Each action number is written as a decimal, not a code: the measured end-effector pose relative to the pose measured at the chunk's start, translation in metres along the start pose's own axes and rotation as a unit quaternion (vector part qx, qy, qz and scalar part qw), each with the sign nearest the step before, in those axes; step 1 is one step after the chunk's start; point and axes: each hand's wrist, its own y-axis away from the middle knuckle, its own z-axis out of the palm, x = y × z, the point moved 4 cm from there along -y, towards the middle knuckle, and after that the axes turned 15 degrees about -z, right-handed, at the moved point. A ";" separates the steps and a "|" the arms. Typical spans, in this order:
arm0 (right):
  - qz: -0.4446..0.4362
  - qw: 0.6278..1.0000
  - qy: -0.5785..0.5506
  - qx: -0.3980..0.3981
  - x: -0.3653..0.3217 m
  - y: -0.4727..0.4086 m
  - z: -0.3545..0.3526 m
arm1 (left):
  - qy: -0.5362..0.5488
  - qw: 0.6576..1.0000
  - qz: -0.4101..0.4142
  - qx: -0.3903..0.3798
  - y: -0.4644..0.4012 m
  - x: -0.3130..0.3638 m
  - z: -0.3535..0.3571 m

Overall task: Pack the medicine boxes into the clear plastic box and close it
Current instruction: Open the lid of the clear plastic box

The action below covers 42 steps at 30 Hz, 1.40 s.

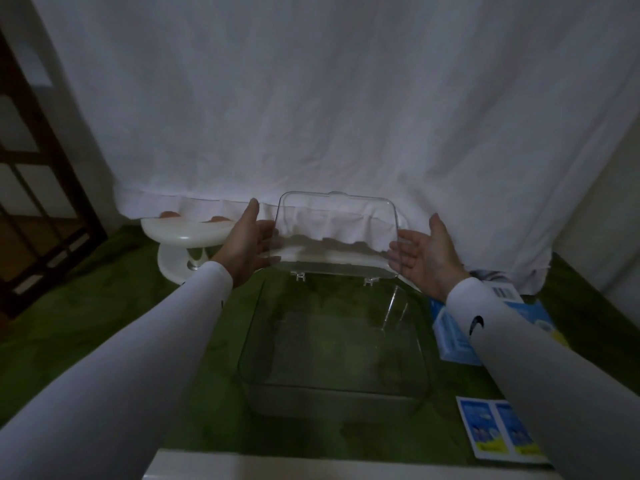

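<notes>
Container: clear plastic box [332,348], rectangular with rounded corners, standing on a green, nappy cloth [114,306] at the middle of the view. Nothing lies inside it; the green shows through its floor. Its lid [337,233], also clear and rounded at the corners, stands raised upright on two small hinges at the far rim.

Left hand [247,245]: fingers straight, palm turned toward the lid's left edge, fingertips seen through the plastic; whether skin meets plastic cannot be told. Right hand [427,256]: fingers spread and relaxed, palm up and inward, at the lid's right edge, fingertips at or just behind it. Neither hand is curled round anything. Both arms in white sleeves.

Medicine boxes, all outside the container, to its right: pale blue carton [450,336] lying just beside the right wall, partly under the right sleeve; a further blue-and-white carton [509,294] behind it, showing a barcode; flat white-and-blue box [491,429] with two printed panels and yellow bands, near the front right corner.

Other: white glossy round-edged object [180,244] on a pedestal base, left of the lid. White creased fabric backdrop [311,116] behind. Dark wooden lattice frame [31,188] at far left.
</notes>
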 end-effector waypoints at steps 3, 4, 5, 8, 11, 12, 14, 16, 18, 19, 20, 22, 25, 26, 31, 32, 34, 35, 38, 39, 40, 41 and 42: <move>0.003 1.000 0.003 -0.001 -0.002 0.002 0.000 | -0.001 1.000 -0.001 0.006 0.003 0.001 0.000; 0.004 1.000 0.006 0.001 -0.003 0.003 0.000 | -0.001 1.000 -0.002 0.010 0.004 0.001 -0.001; 0.005 1.000 0.012 0.001 -0.003 0.004 -0.001 | 0.000 1.000 -0.002 0.015 0.006 0.001 -0.002; 0.005 0.999 0.033 -0.005 -0.007 0.008 -0.002 | 0.005 1.000 0.003 0.027 0.012 0.005 -0.004; 0.001 0.999 0.045 -0.012 -0.010 0.017 -0.003 | 0.014 0.999 0.012 0.036 0.023 0.008 -0.006; -0.001 0.999 0.049 -0.011 -0.011 0.020 -0.003 | 0.016 0.999 0.015 0.038 0.027 0.009 -0.007; -0.006 0.998 0.058 -0.012 -0.014 0.026 -0.004 | 0.013 0.999 0.020 0.039 0.036 0.011 -0.007; -0.012 0.997 0.073 -0.010 -0.018 0.032 -0.005 | 0.008 0.999 0.026 0.039 0.045 0.012 -0.007; -0.018 0.996 0.084 -0.009 -0.023 0.039 -0.007 | 0.004 0.999 0.032 0.039 0.054 0.012 -0.006; -0.020 0.996 0.084 -0.009 -0.025 0.043 -0.008 | 0.004 0.999 0.034 0.041 0.059 0.012 -0.006; -0.022 0.996 0.085 -0.009 -0.026 0.047 -0.010 | 0.004 0.999 0.035 0.042 0.063 0.012 -0.006; -0.028 0.996 0.084 -0.007 -0.030 0.056 -0.012 | 0.002 0.998 0.038 0.042 0.074 0.011 -0.004; -0.033 0.996 0.081 -0.004 -0.034 0.069 -0.016 | -0.001 0.998 0.043 0.037 0.090 0.009 -0.002; -0.034 0.996 0.080 -0.004 -0.035 0.074 -0.018 | -0.002 0.998 0.045 0.036 0.095 0.008 -0.001; -0.038 0.997 0.071 -0.003 -0.038 0.096 -0.026 | -0.006 0.998 0.051 0.030 0.117 0.002 0.005; -0.040 0.997 0.072 -0.003 -0.040 0.101 -0.028 | -0.006 0.998 0.053 0.029 0.121 0.001 0.006; -0.043 0.997 0.071 -0.003 -0.042 0.109 -0.031 | -0.004 0.998 0.055 0.026 0.129 -0.001 0.008; -0.044 0.997 0.069 -0.003 -0.043 0.113 -0.033 | -0.006 0.998 0.057 0.024 0.132 -0.002 0.010; -0.045 0.997 0.063 0.001 -0.045 0.123 -0.036 | -0.012 0.998 0.059 0.017 0.141 -0.005 0.014; -0.045 0.997 0.060 0.001 -0.046 0.126 -0.037 | -0.012 0.998 0.061 0.016 0.144 -0.006 0.015; -0.047 0.997 0.059 0.001 -0.046 0.129 -0.037 | -0.012 0.998 0.062 0.015 0.147 -0.006 0.016; -0.047 0.997 0.058 0.000 -0.047 0.131 -0.037 | -0.012 0.998 0.064 0.014 0.149 -0.006 0.016; -0.048 0.997 0.058 0.000 -0.048 0.133 -0.038 | -0.014 0.998 0.065 0.013 0.152 -0.006 0.016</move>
